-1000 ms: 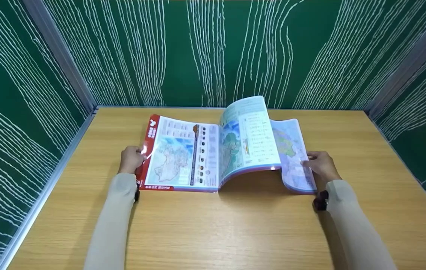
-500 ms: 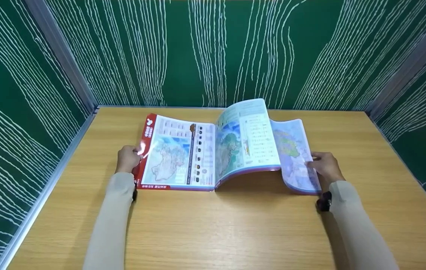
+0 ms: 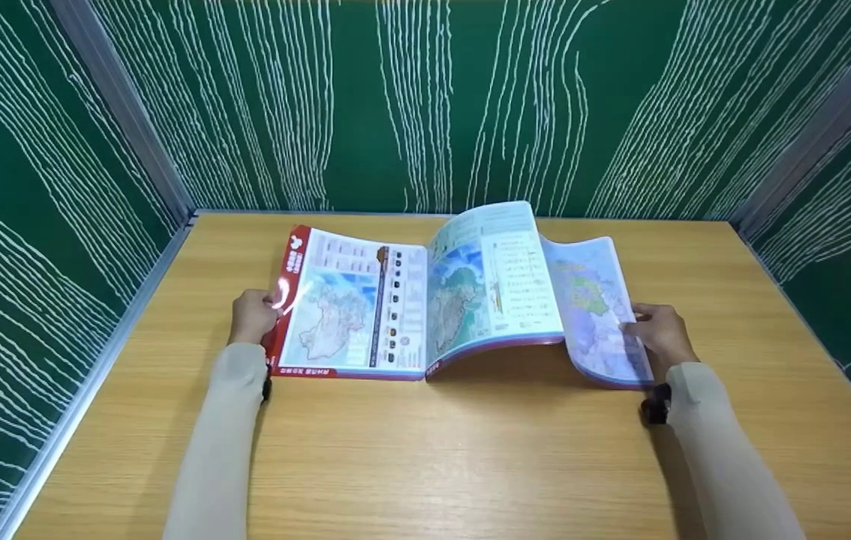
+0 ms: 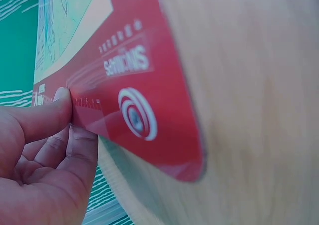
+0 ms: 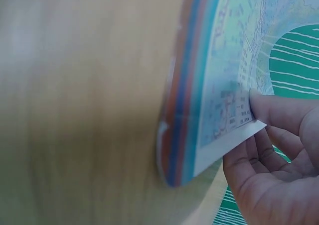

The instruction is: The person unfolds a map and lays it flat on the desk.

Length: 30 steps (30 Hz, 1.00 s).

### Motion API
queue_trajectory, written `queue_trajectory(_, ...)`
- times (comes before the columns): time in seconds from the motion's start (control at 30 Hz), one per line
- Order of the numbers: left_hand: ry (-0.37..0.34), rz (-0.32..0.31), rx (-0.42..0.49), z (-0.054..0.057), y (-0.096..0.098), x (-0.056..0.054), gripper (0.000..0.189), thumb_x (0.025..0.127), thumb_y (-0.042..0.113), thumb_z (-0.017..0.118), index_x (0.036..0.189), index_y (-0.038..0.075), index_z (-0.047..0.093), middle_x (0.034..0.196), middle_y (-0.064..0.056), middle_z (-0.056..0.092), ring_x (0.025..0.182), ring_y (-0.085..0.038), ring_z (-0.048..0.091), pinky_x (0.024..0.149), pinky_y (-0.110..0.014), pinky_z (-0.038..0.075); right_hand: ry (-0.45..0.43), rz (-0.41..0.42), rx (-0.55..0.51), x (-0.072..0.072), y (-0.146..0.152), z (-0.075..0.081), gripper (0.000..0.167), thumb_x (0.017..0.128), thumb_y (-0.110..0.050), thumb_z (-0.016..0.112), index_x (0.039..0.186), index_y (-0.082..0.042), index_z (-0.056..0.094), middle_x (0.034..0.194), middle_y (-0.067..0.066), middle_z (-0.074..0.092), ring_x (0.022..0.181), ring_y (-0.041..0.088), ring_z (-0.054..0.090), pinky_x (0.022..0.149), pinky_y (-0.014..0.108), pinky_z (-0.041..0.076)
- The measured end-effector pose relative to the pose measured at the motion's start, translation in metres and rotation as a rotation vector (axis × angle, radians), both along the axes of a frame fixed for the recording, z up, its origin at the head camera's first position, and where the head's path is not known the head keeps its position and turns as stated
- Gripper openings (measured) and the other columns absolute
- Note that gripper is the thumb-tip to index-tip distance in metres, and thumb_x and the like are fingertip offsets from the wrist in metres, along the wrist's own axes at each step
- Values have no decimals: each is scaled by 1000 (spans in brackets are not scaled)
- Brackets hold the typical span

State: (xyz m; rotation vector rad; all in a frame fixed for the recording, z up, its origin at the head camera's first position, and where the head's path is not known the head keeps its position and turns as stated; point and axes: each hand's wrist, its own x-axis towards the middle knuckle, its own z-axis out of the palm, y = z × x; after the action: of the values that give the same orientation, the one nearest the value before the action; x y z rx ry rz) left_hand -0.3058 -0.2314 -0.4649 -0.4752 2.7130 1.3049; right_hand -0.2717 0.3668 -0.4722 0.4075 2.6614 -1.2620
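Note:
A glossy folded map with a red border is partly spread on the table, its middle panel arching up off the surface. At the red left edge, my left hand pinches the sheet between thumb and fingers; the left wrist view shows the thumb on top and curled fingers beneath. My right hand grips the right panel by its outer edge. In the right wrist view the thumb presses the upper face, with several coloured layers stacked along the fold.
The wooden table extends in front of and beside the map. Green panels with white wavy lines stand behind and at both sides, joined by grey posts.
My right hand has drawn the right panel farther right, and my left hand has shifted slightly left with its edge. The raised middle panel has sunk a little.

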Motion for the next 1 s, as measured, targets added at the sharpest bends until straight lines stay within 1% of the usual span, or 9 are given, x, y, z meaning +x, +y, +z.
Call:
queue_trajectory(0.13,-3,3,12,-1,-2,0,34,93,-1,50,126,-6,58,123,-26,59,108,-35,58,95,-50,50,-11,-15,13,0,5,0,58,92,-10,58,144,3,37,130,28,50,105,28,52,82,30,47)
queue_trajectory(0.27,-22,9,25,-1,-5,-1,35,95,0,49,129,-5,56,125,-25,58,111,-36,58,96,-51,49,-15,-21,28,2,9,0,59,92,-11,57,145,3,35,132,30,47,107,30,52,82,32,48)
queue_trajectory(0.4,-25,11,17,-1,-6,0,36,96,1,49,131,-5,54,126,-25,58,112,-37,57,97,-52,48,-12,-18,35,3,10,1,60,93,-12,57,145,3,33,134,33,46,110,33,52,82,33,49)
queue_trajectory(0.63,-3,4,3,0,-7,1,37,95,1,50,131,-7,53,127,-27,57,112,-36,57,98,-52,48,-1,-21,47,4,10,2,58,93,-13,56,145,3,34,132,32,48,109,33,53,81,33,50)
queue_trajectory(0.67,1,5,3,0,-8,1,36,95,1,50,130,-8,54,126,-27,57,111,-36,57,98,-52,48,7,-21,50,4,10,1,58,93,-12,55,145,2,34,132,32,48,109,33,54,81,33,50)
queue_trajectory(0.73,30,1,-20,1,-8,2,35,94,0,51,127,-9,56,124,-28,59,108,-36,58,96,-51,49,32,-10,63,6,11,1,56,94,-12,55,144,4,36,129,32,50,108,34,56,79,33,50)
queue_trajectory(0.87,40,0,-20,1,-11,3,34,93,0,50,125,-8,58,123,-28,60,105,-36,59,94,-52,50,64,-2,77,9,15,0,54,94,-11,55,143,5,38,126,33,53,104,34,59,76,30,51)
queue_trajectory(0.9,35,0,-16,1,-12,3,34,94,1,50,126,-8,57,123,-28,60,106,-37,60,94,-52,50,63,-3,73,10,17,-1,54,94,-10,55,143,6,38,125,33,53,102,33,60,74,28,51)
queue_trajectory(1.0,-19,17,33,1,-16,3,35,97,4,47,130,-6,54,125,-26,59,109,-38,61,94,-52,50,22,-46,8,9,20,-1,55,94,-10,55,145,2,36,126,29,53,98,26,59,71,25,51)
